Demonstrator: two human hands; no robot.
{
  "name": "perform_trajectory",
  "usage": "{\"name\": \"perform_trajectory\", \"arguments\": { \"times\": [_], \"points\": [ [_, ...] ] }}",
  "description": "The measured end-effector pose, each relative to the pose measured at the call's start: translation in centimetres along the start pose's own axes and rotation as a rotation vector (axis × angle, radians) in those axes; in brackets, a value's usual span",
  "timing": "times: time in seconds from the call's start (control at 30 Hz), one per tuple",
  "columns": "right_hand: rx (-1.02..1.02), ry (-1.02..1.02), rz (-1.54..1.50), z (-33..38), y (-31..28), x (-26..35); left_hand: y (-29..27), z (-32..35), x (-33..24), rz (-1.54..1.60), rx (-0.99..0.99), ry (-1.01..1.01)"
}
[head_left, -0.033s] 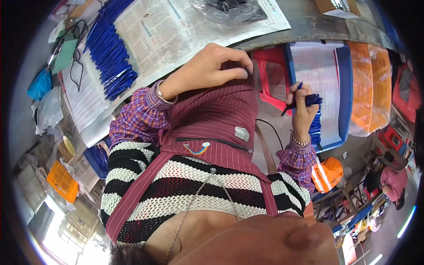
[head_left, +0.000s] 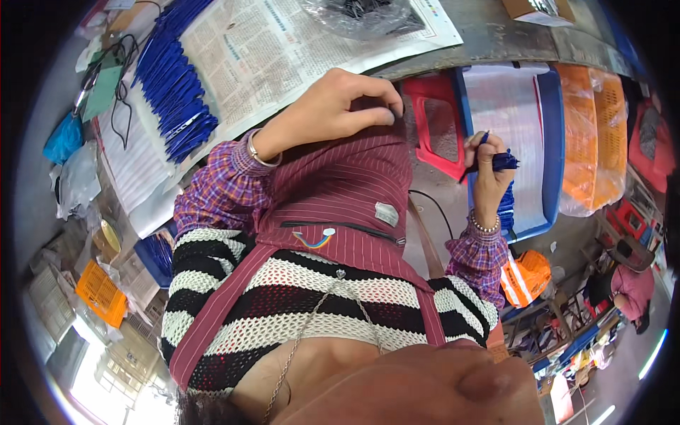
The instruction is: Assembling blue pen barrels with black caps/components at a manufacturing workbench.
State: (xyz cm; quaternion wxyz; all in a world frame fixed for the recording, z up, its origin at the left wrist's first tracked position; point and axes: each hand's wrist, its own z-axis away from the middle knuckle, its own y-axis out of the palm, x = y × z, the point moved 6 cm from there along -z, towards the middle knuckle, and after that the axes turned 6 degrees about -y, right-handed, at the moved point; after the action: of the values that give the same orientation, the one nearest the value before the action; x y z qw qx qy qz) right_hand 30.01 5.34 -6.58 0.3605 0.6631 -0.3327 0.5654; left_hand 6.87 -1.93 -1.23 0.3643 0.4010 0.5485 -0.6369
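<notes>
Here the right hand (head_left: pixel 487 170) grips a bundle of blue pens (head_left: pixel 500 161) in closed fingers, above the blue crate (head_left: pixel 552 142); left hand (head_left: pixel 340 106) pinches the striped apron (head_left: pixel 354 191).

The left hand (head_left: pixel 340 106) is curled, its fingertips (head_left: pixel 389 110) pinching the top edge of a maroon pinstriped fabric apron (head_left: pixel 340 191). The right hand (head_left: pixel 485 173) grips a small bundle of dark blue plastic pens (head_left: pixel 499 161), one pen tip sticking up above the fist. Just behind the right hand stands a blue plastic crate (head_left: pixel 549 142); between the hands is a red plastic stool (head_left: pixel 435 120). Beyond the left hand, newspaper sheets (head_left: pixel 283 42) cover the counter (head_left: pixel 496 32), with rows of blue pens (head_left: pixel 173 92) lying on them.
</notes>
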Motion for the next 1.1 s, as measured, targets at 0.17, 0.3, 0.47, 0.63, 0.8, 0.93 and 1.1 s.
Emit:
{"name": "perform_trajectory", "arguments": {
  "times": [0.17,0.3,0.47,0.63,0.8,0.93,1.1],
  "points": [
    [-0.119,0.185,0.303,1.1,-8.1,-2.8,-1.4,-0.4,-0.9,-0.018,-0.06,-0.017],
    [0.053,0.018,0.796,0.6,-9.4,-2.6,-3.9,-1.0,-2.0,-0.153,-0.195,-0.007],
    [0.344,-0.038,1.061,1.6,-12.5,-7.5,-7.5,-3.2,-2.1,-0.416,-0.435,-0.021],
    [0.399,0.091,1.105,2.1,-13.6,-9.1,-7.6,-4.3,1.7,-0.673,-0.473,0.065],
    [0.359,-0.02,1.143,2.2,-13.1,-9.2,-7.5,-4.6,1.3,-0.648,-0.476,0.019],
    [0.392,0.03,1.177,1.9,-12.5,-8.7,-7.5,-4.7,1.1,-0.647,-0.479,-0.042],
    [0.409,0.037,1.117,2.2,-12.6,-9.2,-7.7,-4.6,1.1,-0.683,-0.506,0.015]
  ]
}}
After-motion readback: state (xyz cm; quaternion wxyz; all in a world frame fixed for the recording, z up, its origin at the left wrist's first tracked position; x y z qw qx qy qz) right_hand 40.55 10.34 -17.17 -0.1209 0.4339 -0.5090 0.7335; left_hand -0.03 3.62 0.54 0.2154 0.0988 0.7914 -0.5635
